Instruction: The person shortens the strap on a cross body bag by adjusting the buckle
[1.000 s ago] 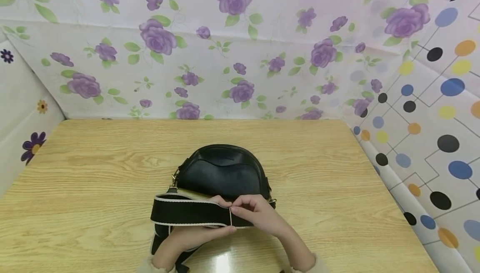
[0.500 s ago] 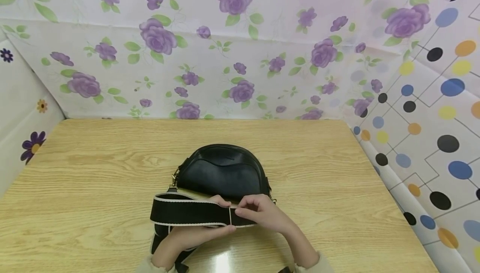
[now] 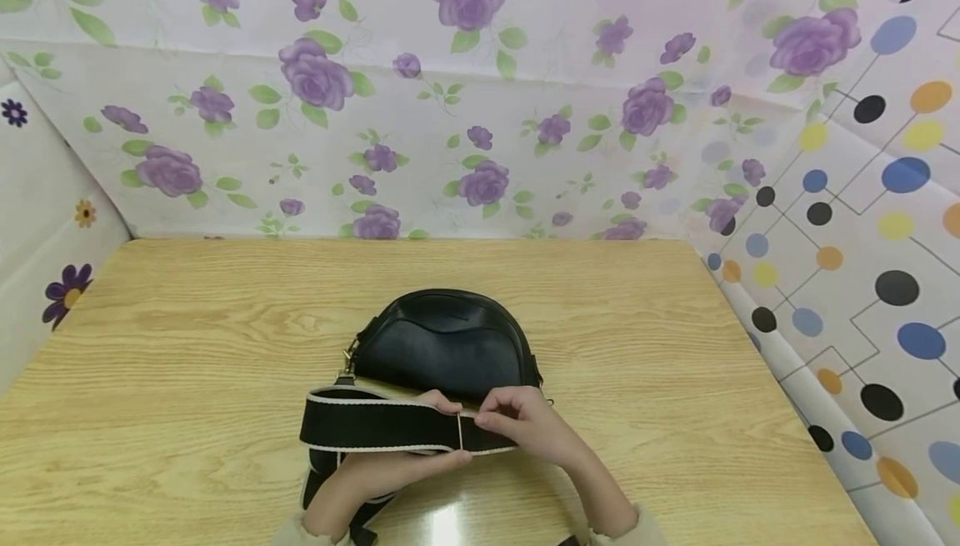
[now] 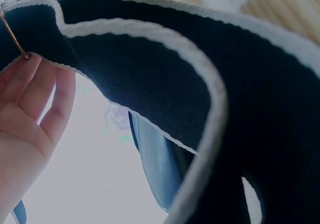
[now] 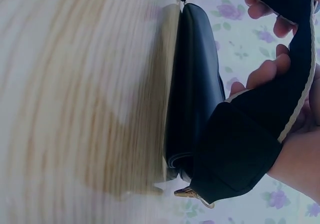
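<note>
A black half-moon shoulder bag (image 3: 442,350) stands on the table, its wide black strap (image 3: 378,425) with white edging looped in front of it. My left hand (image 3: 393,471) holds the strap from below and behind, thumb and fingers at the thin gold slider (image 3: 461,432). Just right of that slider, my right hand (image 3: 534,429) pinches the strap between thumb and forefinger. In the left wrist view, fingers (image 4: 37,92) meet the strap's lower edge by the slider. In the right wrist view, the strap (image 5: 245,139) runs across the hand and hides part of it.
Gold clips (image 3: 347,358) join the strap to the bag's left side. A gold clasp (image 5: 187,192) shows at the bag's end in the right wrist view. The wooden table (image 3: 202,346) meets a flowered cloth (image 3: 480,112) behind and a dotted one (image 3: 892,288) on the right.
My right hand has moved slightly right along the strap, from the gold slider to a little way off it. The left hand and the bag have stayed almost still.
</note>
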Demonstrator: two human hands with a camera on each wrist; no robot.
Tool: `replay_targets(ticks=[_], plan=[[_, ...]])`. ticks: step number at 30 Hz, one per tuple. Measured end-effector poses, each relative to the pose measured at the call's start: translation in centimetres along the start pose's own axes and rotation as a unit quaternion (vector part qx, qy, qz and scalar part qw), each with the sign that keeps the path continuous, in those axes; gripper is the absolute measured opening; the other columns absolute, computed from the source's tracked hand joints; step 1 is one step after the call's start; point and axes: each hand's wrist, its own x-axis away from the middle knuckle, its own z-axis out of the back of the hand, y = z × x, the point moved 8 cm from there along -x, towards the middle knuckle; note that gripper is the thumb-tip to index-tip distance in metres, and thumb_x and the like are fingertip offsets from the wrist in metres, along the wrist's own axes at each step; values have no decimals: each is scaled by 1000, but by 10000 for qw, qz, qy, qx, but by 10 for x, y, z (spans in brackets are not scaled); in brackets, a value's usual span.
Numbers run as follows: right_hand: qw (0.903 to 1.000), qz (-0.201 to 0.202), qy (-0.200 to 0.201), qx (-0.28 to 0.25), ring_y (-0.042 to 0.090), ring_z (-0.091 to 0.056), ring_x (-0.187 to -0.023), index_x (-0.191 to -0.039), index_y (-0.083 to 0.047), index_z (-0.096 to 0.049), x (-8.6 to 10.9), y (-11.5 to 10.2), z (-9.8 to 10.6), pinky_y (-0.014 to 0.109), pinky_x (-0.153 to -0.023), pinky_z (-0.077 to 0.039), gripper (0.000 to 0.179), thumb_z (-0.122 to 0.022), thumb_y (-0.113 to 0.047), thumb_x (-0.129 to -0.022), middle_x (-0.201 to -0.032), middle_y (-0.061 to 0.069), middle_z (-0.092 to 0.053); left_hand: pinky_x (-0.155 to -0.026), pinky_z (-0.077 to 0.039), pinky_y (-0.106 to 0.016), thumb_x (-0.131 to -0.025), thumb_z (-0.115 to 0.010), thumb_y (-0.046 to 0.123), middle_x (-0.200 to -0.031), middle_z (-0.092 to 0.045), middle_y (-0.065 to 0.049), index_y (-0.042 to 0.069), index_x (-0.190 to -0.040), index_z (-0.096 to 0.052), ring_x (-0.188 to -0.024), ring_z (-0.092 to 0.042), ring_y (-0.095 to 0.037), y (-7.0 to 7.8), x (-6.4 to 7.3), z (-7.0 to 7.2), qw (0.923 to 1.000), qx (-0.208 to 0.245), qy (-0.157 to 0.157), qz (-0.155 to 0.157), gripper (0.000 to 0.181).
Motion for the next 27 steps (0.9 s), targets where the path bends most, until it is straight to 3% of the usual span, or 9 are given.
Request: replay_targets(ticks=[5,11,20,21,27], plan=[[9998,60,198,41,3,-38,-56,-75,4,-59,-1,-8,2,17,-51,-34,10,-57,2,-85,-67,-3,-49,-67,-46,-22,-76,-71,25,-98,-56,-2,4,-102,-55,-79,-54,-6,-2,-1,2,9998,-60,111,162,37],[9992,123,367,-101,3,-39,-57,-75,4,-59,0,-15,4,17,-51,-35,11,-57,0,-85,-68,-3,-52,-72,-46,-23,-75,-72,28,-101,-58,-1,5,-103,-55,-86,-56,-8,1,-3,4,9988,-403,263,124,40],[9978,129,645,55,3,-40,-57,-75,2,-60,-2,-5,6,17,-51,-36,11,-58,-3,-85,-70,1,-55,-71,-46,-21,-77,-72,23,-105,-56,-9,-1,-106,-51,-85,-55,-6,-5,-6,1,9981,235,27,571,43],[9976,122,671,74,3,-40,-57,-75,2,-60,-2,-5,7,18,-50,-36,11,-58,-2,-85,-70,1,-55,-70,-46,-20,-75,-73,21,-104,-57,-8,-2,-105,-51,-84,-55,-5,-5,-7,1,9982,235,124,546,43],[9970,143,760,82,3,-41,-58,-75,3,-60,-3,-1,8,18,-51,-36,11,-57,0,-85,-70,3,-55,-71,-47,-22,-60,-77,-7,-94,-60,-23,-15,-99,-46,-85,-58,-10,1,-12,0,9949,545,800,-278,50]])
